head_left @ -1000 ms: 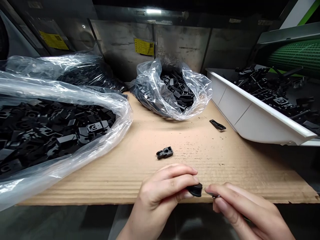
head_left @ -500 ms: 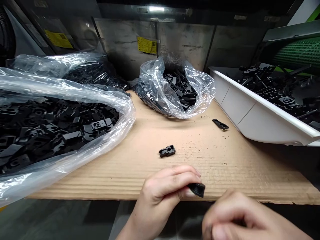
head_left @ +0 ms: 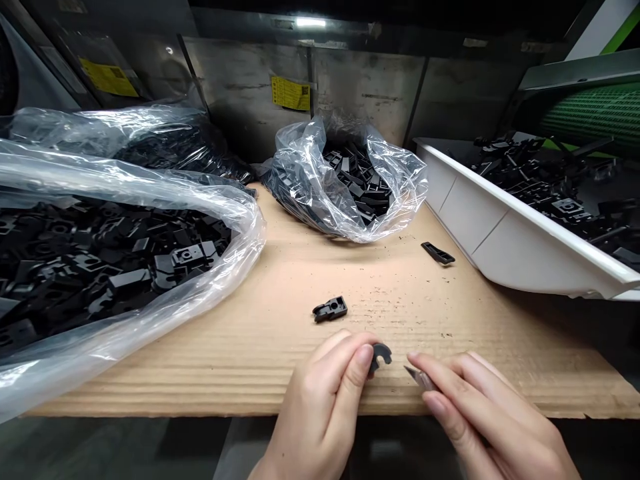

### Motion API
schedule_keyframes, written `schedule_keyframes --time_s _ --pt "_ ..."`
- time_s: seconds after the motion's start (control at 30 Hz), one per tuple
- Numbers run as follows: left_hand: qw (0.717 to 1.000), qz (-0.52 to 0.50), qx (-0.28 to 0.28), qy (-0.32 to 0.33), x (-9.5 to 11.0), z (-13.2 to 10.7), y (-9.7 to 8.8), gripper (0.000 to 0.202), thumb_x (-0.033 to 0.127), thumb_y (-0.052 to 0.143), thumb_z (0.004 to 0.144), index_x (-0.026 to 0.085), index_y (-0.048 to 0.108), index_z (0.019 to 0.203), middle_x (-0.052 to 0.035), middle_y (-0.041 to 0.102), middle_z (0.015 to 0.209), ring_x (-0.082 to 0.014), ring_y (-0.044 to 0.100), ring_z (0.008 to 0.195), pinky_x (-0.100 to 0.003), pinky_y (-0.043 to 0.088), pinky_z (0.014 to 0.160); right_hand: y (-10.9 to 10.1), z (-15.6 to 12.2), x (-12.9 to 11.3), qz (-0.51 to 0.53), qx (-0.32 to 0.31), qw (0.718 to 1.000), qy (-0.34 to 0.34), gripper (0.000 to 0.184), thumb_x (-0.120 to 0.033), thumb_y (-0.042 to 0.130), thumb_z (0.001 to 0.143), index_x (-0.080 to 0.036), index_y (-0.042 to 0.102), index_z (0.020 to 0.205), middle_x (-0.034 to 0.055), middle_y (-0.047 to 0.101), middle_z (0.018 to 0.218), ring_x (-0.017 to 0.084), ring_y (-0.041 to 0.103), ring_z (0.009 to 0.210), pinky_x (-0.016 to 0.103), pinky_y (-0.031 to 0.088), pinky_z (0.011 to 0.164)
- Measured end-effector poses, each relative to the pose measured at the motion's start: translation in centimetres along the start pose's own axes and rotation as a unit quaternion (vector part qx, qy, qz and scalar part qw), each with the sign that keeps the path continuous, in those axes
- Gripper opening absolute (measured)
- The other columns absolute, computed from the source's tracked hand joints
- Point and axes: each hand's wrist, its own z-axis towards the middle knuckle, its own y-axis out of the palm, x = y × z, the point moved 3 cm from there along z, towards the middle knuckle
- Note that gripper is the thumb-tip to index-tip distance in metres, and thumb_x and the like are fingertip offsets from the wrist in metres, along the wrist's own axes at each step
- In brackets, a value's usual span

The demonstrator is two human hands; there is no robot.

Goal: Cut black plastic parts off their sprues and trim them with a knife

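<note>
Pinched between the thumb and fingers of my left hand (head_left: 327, 393) is a black plastic part (head_left: 382, 355); its rounded, notched end pokes out to the right, and the rest is covered by my fingers. My right hand (head_left: 480, 407) grips a small knife (head_left: 420, 379), its pointed blade tip aimed left at the part, with a small gap between them. The knife's handle is hidden in my palm. Just beyond my left hand, a similar black plastic part (head_left: 330, 309) lies on the cardboard-topped table (head_left: 280, 280).
A large clear bag (head_left: 250, 233) of black parts fills the left side. Another open bag (head_left: 305, 180) stands at the back middle. On the right is a white tray (head_left: 505, 233) heaped with black pieces. One longer black piece (head_left: 438, 253) lies near it, among dark shavings.
My left hand has turned, so the part's notched end now shows. The right hand has risen from the table's front edge toward the part, bringing the knife blade into sight.
</note>
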Motion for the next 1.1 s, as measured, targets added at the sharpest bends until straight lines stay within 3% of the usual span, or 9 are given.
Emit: schedule_keyframes --time_s 0.3,0.43,0.6,0.8,0.87,0.97,1.03,1.1 --pt "0.998 0.051 -0.015 0.037 -0.2 -0.5 -0.3 0.02 0.011 0.039 0.086 0.02 0.057 0.091 0.0007 0.058 0.076 -0.0127 0.056 0.068 -0.02 0.043 0.063 1.0 1.1 -0.9 -0.008 0.003 1.0 0.03 0.019 -0.015 0.047 0.08 -0.017 0.055 0.097 0.0026 0.05 0.064 0.013 0.049 0.057 0.025 0.04 0.049" --pt "0.997 0.061 -0.016 0.053 -0.2 -0.4 -0.2 0.021 0.01 0.038 0.086 0.019 0.056 0.093 -0.0012 0.061 0.084 -0.0146 0.057 0.079 -0.02 0.042 0.067 1.2 0.8 -0.2 -0.058 0.037 0.997 0.031 0.02 -0.017 0.051 0.078 -0.017 0.057 0.097 0.0032 0.05 0.065 0.013 0.049 0.058 0.025 0.04 0.051" --pt "0.999 0.02 -0.024 0.039 -0.2 -0.2 -0.3 0.023 0.009 0.038 0.085 0.02 0.057 0.093 0.0009 0.058 0.076 -0.0121 0.057 0.07 -0.018 0.044 0.065 0.9 1.1 1.3 -0.099 0.057 0.992 0.06 0.021 -0.021 0.05 0.08 -0.017 0.057 0.099 0.0039 0.055 0.071 0.014 0.053 0.065 0.026 0.044 0.058" --pt "0.998 0.006 -0.045 0.042 -0.3 -0.2 -0.4 0.022 0.007 0.049 0.08 0.021 0.057 0.095 -0.0012 0.06 0.089 -0.015 0.056 0.083 -0.018 0.043 0.073 0.1 0.9 0.7 0.054 0.034 0.982 0.179 0.018 -0.028 0.05 0.079 -0.025 0.054 0.097 0.0013 0.057 0.08 0.012 0.06 0.071 0.016 0.047 0.053" --pt "0.997 -0.012 -0.06 0.036 -0.4 -0.2 -0.4 0.023 0.005 0.054 0.077 0.022 0.058 0.094 -0.0003 0.059 0.09 -0.0144 0.056 0.086 -0.017 0.042 0.075 0.2 1.0 0.6 0.138 -0.005 0.966 0.217 0.02 -0.03 0.049 0.08 -0.026 0.053 0.098 -0.0005 0.059 0.077 0.012 0.062 0.07 0.014 0.047 0.051" --pt "0.997 -0.039 -0.068 0.024 -0.5 -0.1 -0.4 0.026 0.004 0.056 0.076 0.024 0.059 0.091 0.0022 0.06 0.09 -0.0122 0.057 0.086 -0.014 0.042 0.076 0.5 1.6 0.7 0.222 -0.067 0.947 0.222 0.019 -0.029 0.049 0.079 -0.025 0.057 0.095 -0.0012 0.063 0.073 0.012 0.063 0.067 0.014 0.049 0.053" --pt "0.997 -0.045 -0.065 0.018 -0.4 -0.1 -0.5 0.026 0.004 0.056 0.076 0.025 0.06 0.091 0.0034 0.061 0.09 -0.0115 0.057 0.086 -0.014 0.042 0.076 0.3 2.0 0.5 0.232 -0.019 0.951 0.202 0.012 -0.026 0.055 0.075 -0.026 0.06 0.086 -0.0028 0.064 0.072 0.01 0.062 0.063 0.012 0.049 0.05" --pt "0.997 -0.043 -0.057 0.012 -0.3 -0.2 -0.5 0.025 0.005 0.055 0.076 0.026 0.06 0.09 0.0039 0.062 0.089 -0.0114 0.057 0.086 -0.014 0.042 0.076 0.0 2.1 0.2 0.221 0.071 0.955 0.187 0.008 -0.022 0.058 0.071 -0.027 0.061 0.077 -0.0042 0.064 0.07 0.009 0.061 0.058 0.011 0.045 0.044"
